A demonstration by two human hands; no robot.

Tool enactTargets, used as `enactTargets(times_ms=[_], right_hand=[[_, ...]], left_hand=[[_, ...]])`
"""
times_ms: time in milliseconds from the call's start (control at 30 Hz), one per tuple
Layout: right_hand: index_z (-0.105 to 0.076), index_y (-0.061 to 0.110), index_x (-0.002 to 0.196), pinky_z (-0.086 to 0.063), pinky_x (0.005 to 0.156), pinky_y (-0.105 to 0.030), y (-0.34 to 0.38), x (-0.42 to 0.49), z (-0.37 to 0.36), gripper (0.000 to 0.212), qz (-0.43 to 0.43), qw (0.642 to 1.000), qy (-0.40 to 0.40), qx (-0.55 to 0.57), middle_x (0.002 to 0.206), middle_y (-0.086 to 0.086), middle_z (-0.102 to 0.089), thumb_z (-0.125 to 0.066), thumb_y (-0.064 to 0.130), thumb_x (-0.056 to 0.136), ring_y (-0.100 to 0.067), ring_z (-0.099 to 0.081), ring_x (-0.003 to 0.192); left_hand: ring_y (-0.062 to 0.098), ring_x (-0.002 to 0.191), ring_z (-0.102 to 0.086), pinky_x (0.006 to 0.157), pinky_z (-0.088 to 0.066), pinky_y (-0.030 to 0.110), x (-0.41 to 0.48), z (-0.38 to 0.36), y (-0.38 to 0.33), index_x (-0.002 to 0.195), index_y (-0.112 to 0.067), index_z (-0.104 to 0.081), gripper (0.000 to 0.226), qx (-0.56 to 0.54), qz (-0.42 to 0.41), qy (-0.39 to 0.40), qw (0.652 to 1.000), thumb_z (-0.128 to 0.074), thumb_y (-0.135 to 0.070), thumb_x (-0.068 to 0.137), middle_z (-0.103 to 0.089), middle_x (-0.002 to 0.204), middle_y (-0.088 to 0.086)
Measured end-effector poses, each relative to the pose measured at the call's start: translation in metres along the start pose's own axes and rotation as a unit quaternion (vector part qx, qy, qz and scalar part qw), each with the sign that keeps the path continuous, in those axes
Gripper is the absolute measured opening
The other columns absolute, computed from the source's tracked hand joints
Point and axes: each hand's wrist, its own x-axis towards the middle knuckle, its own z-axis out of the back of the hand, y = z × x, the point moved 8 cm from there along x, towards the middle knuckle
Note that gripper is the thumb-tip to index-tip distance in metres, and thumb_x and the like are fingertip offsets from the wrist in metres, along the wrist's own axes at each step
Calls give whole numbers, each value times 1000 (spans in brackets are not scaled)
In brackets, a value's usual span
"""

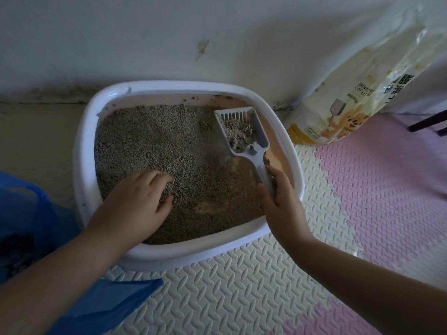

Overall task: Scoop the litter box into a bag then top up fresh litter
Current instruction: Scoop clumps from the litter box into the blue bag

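Observation:
A white-rimmed litter box with a pink inner wall sits on the floor against the wall, filled with grey-brown litter. My left hand rests on the litter at the near left, fingertips curled down into the grains. My right hand grips the handle of a white slotted scoop, which holds a clump of litter over the box's far right corner. A blue plastic bag lies left of the box. A cream and yellow cat litter bag leans on the wall at right.
Cream and pink foam floor mats cover the floor near and right of the box. A dark furniture leg stands at the far right. Bare floor lies left of the box along the wall.

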Motion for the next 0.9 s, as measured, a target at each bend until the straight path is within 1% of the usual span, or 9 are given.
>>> enactTargets(times_ms=[200, 300, 400, 500, 600, 667, 733, 800, 900], right_hand=[[-44, 32, 130, -42, 75, -13, -3, -4, -1, 35, -22, 1000, 3, -11, 113, 15, -56, -50, 29, 96, 2, -54, 99], [-46, 33, 129, -42, 68, -14, -7, -5, 1, 34, -49, 998, 17, -20, 107, 19, -58, -50, 33, 96, 5, -55, 92], [-46, 34, 130, -42, 55, -16, -16, -9, 4, 34, -84, 994, 39, -59, 96, 19, -59, -48, 34, 96, 2, -57, 75], [-45, 32, 131, -35, 43, -14, -22, -12, 0, 36, -109, 984, 81, -115, 86, 13, -59, -48, 32, 96, -4, -54, 56], [-47, 30, 132, -36, 46, -17, -18, -3, -10, 36, -107, 977, 105, -152, 81, 15, -56, -47, 28, 96, -5, -54, 60], [-51, 26, 130, -37, 52, -16, -13, 13, -20, 34, -87, 975, 111, -171, 82, 15, -56, -47, 26, 96, 0, -51, 65], [-55, 25, 125, -33, 50, -14, -8, 33, -37, 30, -62, 968, 130, -208, 81, 11, -56, -45, 24, 97, 2, -48, 62], [-61, 24, 113, -31, 45, -16, -8, 52, -53, 24, -61, 964, 143, -215, 75, 7, -59, -43, 24, 97, -3, -50, 57], [-62, 18, 105, -41, 46, -22, -7, 77, -72, 21, -83, 968, 141, -189, 77, -1, -63, -44, 21, 95, -14, -59, 61]], left_hand=[[23, 101, -60, 82, -51, 38, 0, 0, 0, 116, -8, -61, 35, -9, 1, 1, 1000, -63, -23, 85, -64, 110, 5], [24, 99, -60, 82, -52, 39, 0, 2, -1, 115, -9, -61, 34, -15, -1, -2, 1000, -63, -22, 84, -64, 108, 5], [25, 98, -61, 81, -52, 40, 0, 5, -1, 114, -8, -62, 32, -19, -3, -12, 1000, -63, -21, 85, -65, 107, 5], [24, 100, -61, 83, -51, 39, -1, 5, -1, 114, -9, -62, 31, -16, -1, -14, 1000, -54, -26, 89, -64, 108, 5], [23, 100, -60, 83, -51, 39, -1, 3, -1, 115, -10, -61, 39, -20, 1, -2, 1000, -46, -33, 86, -63, 109, 3], [22, 99, -60, 83, -51, 39, -1, 3, -1, 115, -10, -60, 36, -23, 4, -2, 1000, -48, -32, 88, -63, 108, 3], [22, 101, -59, 84, -51, 39, 0, 2, 0, 116, -11, -59, 33, -27, 8, -5, 1000, -50, -30, 90, -62, 110, 3], [21, 102, -59, 85, -50, 38, 0, 3, -1, 116, -12, -58, 39, -27, 7, 0, 1000, -43, -35, 89, -62, 110, 2], [19, 102, -58, 86, -50, 38, 0, 2, 0, 118, -13, -58, 45, -33, 9, 8, 999, -35, -39, 88, -62, 111, 1]])
